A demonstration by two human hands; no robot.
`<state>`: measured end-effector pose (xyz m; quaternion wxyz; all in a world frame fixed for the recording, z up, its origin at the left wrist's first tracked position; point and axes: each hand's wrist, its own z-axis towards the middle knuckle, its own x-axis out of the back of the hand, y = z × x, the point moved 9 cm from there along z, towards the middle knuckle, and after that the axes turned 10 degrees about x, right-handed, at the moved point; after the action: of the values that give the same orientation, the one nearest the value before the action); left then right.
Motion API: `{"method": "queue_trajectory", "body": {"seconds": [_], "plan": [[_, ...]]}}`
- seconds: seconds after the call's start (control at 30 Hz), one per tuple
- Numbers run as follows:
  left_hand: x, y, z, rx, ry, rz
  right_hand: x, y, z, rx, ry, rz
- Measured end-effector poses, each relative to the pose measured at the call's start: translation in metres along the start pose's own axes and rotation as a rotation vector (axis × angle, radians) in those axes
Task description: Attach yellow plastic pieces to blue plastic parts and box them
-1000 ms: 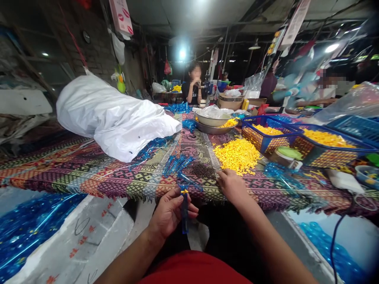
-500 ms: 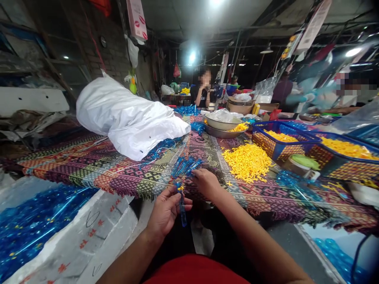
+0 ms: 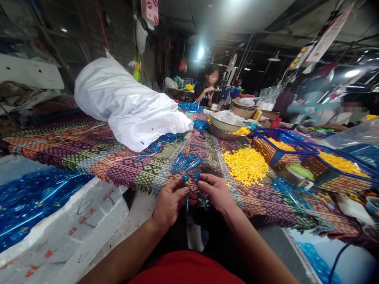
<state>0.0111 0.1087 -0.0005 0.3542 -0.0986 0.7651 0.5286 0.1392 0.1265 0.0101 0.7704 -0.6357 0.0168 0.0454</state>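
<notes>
My left hand point(image 3: 169, 202) pinches a slim, clear blue plastic piece point(image 3: 186, 208) that hangs upright, with a small yellow part point(image 3: 188, 182) near its top. Close beside it, my right hand point(image 3: 218, 194) grips a second clear blue plastic piece point(image 3: 203, 202), held slightly tilted. Both hands are at the table's front edge, above my lap. Just beyond them lies a small bunch of similar blue pieces point(image 3: 186, 162) on the patterned cloth point(image 3: 139, 171). A heap of small yellow plastic parts point(image 3: 246, 165) is to the right of my hands.
A large white sack point(image 3: 130, 104) lies on the left of the table. Stacked metal bowls point(image 3: 226, 132) and blue baskets point(image 3: 268, 152) of yellow parts stand right, near a lidded mug point(image 3: 296, 175). Foam boxes point(image 3: 97, 217) sit below left. Another person point(image 3: 204, 92) sits opposite.
My right hand has come back from the bunch of blue pieces with one in its fingers, and is now beside my left hand. The view has tilted slightly.
</notes>
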Motion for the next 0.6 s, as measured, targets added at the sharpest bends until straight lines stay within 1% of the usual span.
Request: {"method": "queue_trajectory", "body": {"seconds": [0.17, 0.3, 0.37, 0.5, 0.6], "plan": [[0.0, 0.002, -0.002, -0.005, 0.001, 0.006, -0.019, -0.002, -0.005, -0.001, -0.118, 0.051], [-0.001, 0.002, -0.003, -0.002, -0.008, 0.005, -0.021, -0.003, -0.007, -0.005, -0.129, 0.073], [0.0, 0.001, -0.004, 0.007, -0.011, 0.001, -0.013, 0.001, -0.004, -0.032, -0.074, 0.056], [0.011, -0.001, -0.004, 0.034, 0.048, -0.005, 0.013, 0.011, 0.014, -0.051, 0.138, 0.023], [0.018, -0.001, -0.005, 0.044, 0.096, -0.001, 0.018, 0.023, 0.034, -0.073, 0.216, 0.083]]}}
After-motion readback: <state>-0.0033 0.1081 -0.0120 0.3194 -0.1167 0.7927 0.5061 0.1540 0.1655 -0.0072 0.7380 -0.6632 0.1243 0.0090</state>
